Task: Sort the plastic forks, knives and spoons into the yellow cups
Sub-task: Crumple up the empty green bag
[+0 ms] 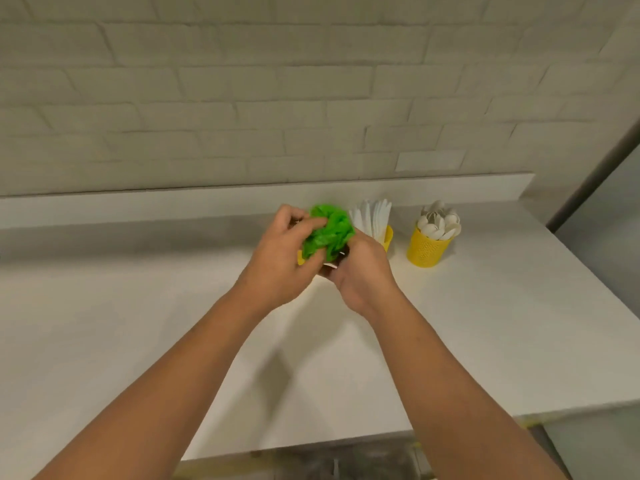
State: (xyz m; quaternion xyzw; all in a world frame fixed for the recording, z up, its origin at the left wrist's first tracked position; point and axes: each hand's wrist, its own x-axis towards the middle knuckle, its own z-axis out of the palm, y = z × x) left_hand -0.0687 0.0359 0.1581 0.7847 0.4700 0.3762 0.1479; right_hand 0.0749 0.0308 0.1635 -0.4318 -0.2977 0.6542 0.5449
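White plastic spoons (439,224) fill the right-hand yellow cup (426,250) on the white counter (138,323), while flat white utensils (373,216), type unclear, stand in a second yellow cup (389,237) just beside your hands. Your left hand (277,268) and right hand (362,275) clutch a crumpled green bag (329,232), fingers curled tight around it, before a pale brick wall (242,98)
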